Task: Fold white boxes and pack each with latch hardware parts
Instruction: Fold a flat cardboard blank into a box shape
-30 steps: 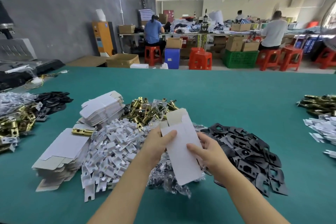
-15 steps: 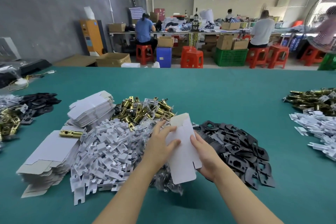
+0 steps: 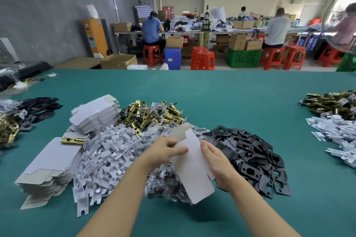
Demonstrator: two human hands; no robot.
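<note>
Both hands now grasp the flat white box (image 3: 192, 167) above the bench: left hand (image 3: 163, 152) has slid its thumb across the upper face, right hand (image 3: 217, 161) cups the far edge. Opening looks imminent; nothing packed yet.

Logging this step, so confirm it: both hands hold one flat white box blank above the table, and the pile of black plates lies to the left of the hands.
One detail is wrong. The head view shows the black plates lying to the right of the hands, not the left. The rest stands: the left hand and right hand both hold the flat white box blank above the table.
</note>
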